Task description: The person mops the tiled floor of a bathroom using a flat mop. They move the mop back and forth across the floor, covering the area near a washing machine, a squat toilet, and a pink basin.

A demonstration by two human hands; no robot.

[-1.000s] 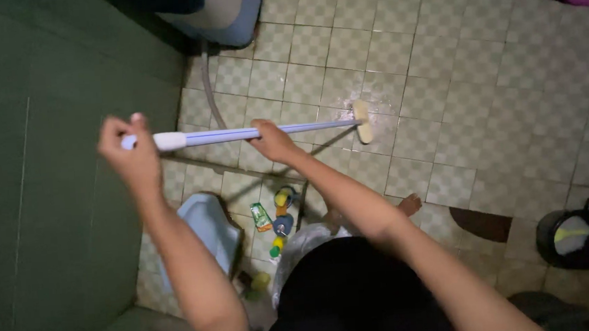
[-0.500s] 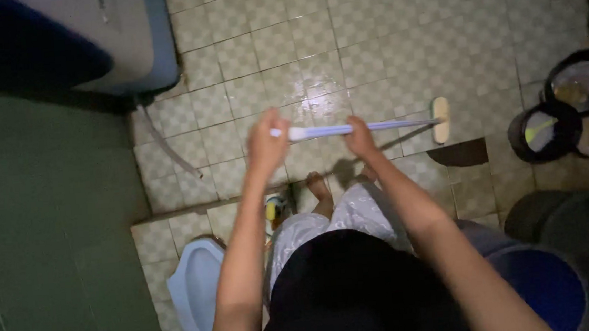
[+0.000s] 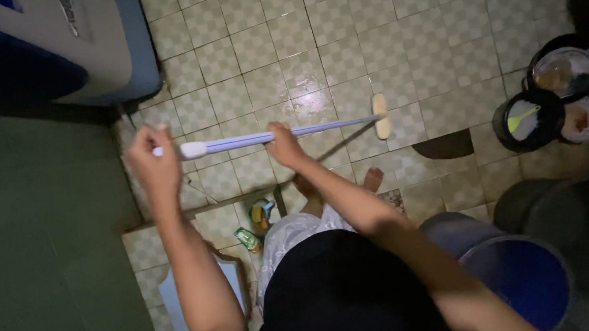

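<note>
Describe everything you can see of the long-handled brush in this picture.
The brush has a long, thin pale-blue pole with a white grip end and a small cream head set crosswise. It looks like plastic. It slants down from the hands to the checkered tile floor, where the head rests on a wet, shiny patch. The left hand grasps the grip end; the right hand holds the pole midway.

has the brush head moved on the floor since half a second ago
Yes. The brush head was beside the dark floor patch, close to the round containers; now it sits farther from both, back toward the washing machine.
</note>
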